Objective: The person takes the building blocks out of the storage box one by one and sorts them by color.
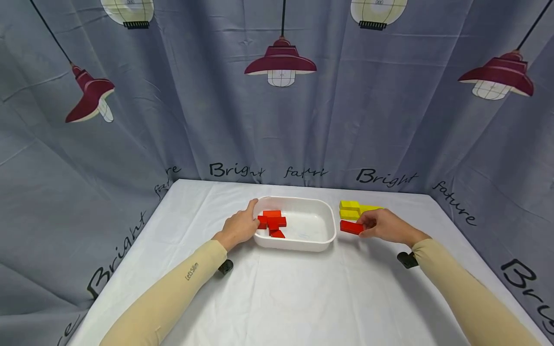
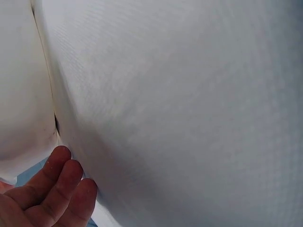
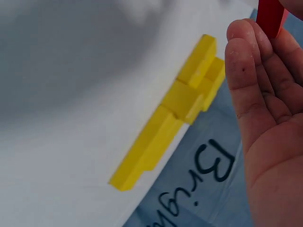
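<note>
At its left end, a white plastic tray [image 1: 298, 244] is held at the rim by my left hand [image 1: 239, 226]. Several red blocks [image 1: 271, 214] lie together in the tray's left part. In the left wrist view, curled fingertips [image 2: 84, 191] rest by the tray's pale outer wall [image 2: 23, 94]. My right hand [image 1: 387, 227] pinches a red block [image 1: 351, 227] between thumb and fingers, just right of the tray. That red block [image 3: 271, 19] shows only partly in the right wrist view. Yellow blocks [image 1: 349, 210] lie just behind the right hand.
A white cloth covers the table [image 1: 281, 298]. The yellow blocks [image 3: 182, 100] sit close together near the table's far edge. Behind the table hangs a grey-blue curtain [image 1: 277, 129] printed with lamps and lettering.
</note>
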`<state>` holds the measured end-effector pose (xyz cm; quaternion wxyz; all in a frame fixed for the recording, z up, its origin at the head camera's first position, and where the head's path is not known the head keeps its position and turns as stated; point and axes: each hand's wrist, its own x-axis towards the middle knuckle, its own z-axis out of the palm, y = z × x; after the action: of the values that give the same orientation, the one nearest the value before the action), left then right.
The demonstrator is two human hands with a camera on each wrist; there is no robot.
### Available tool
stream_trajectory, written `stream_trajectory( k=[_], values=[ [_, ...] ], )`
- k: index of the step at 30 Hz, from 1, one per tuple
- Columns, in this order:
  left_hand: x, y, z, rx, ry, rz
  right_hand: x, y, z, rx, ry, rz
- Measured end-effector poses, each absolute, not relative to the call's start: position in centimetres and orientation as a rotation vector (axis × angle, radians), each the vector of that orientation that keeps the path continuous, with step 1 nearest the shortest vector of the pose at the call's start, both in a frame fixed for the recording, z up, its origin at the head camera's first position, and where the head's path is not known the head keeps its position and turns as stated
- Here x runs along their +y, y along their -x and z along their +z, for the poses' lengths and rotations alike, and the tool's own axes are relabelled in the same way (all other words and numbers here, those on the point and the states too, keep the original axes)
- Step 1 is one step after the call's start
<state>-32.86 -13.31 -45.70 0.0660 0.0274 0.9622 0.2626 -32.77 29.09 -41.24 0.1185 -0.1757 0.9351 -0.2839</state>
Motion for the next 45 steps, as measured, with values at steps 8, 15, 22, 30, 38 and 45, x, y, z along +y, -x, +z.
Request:
stream_trajectory(
  k=[8,15,22,30,38,45],
  values=[
    [-13.2,32.9,-45.7,2.903,-0.061,0.756,30.1,32.4,-43.3,2.7,0.453,-0.872],
    [-13.1,32.9,-45.6,2.907,-0.067,0.745,30.3,32.0,-45.2,2.664,0.436,-0.863],
    [-13.2,32.8,-45.6,2.9,-0.076,0.751,30.0,32.4,-45.7,2.699,0.449,-0.761],
    [-13.1,32.8,-45.6,2.897,-0.073,0.746,29.3,32.0,-45.3,2.701,0.442,-0.673],
    [-13.1,32.7,-45.4,2.899,-0.075,0.75,29.1,31.7,-44.7,2.699,0.473,-0.605],
    [-13.1,32.8,-45.5,2.896,-0.086,0.759,28.4,31.6,-42.8,2.752,0.506,-0.528]
  ],
)
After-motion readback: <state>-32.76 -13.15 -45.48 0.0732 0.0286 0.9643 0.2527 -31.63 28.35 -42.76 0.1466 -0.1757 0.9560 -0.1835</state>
